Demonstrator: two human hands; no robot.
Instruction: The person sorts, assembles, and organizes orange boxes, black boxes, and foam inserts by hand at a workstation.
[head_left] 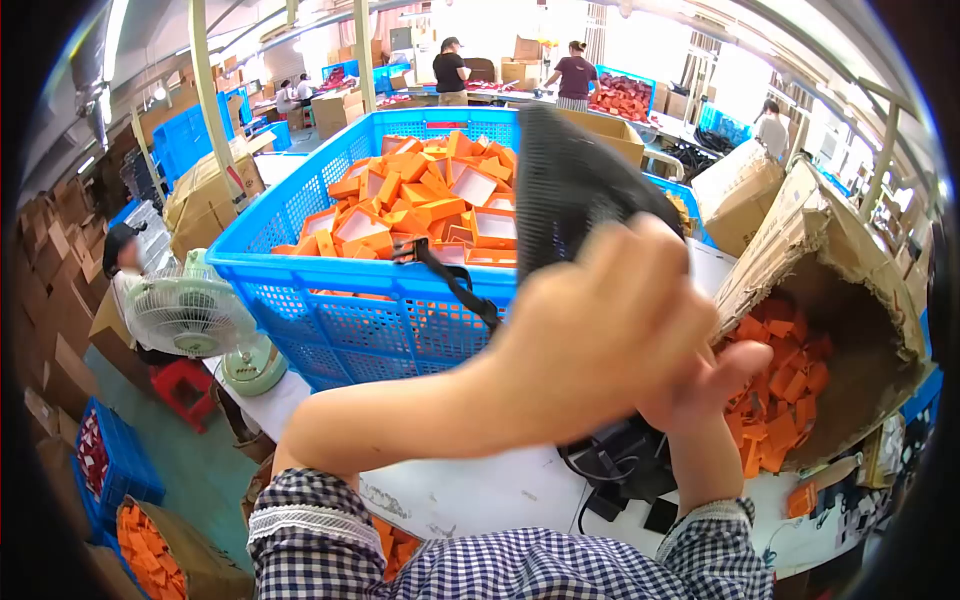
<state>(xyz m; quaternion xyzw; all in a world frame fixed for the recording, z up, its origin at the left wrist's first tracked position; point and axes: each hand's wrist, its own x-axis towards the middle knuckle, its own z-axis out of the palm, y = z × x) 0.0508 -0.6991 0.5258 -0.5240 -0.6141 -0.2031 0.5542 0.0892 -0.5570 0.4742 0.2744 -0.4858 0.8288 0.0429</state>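
Note:
My left hand (600,335) reaches across in front of me, blurred by motion, its fingers curled around a black mesh item (575,185). The item stands up above the hand, and its full shape is partly hidden. A black strap (455,280) with a plastic buckle hangs to its left, before the blue crate's wall. My right hand (705,385) is close against the left one, thumb stretched out. Its other fingers are hidden behind the left hand. Beneath the hands, a black pile with cords (610,455) lies on the white table (470,490).
A blue crate (370,310) full of orange boxes (425,200) stands ahead. On the right, a torn carton (860,330) lies tipped with small orange pieces (780,390) inside. A fan (190,310) stands left. Several people work in the background.

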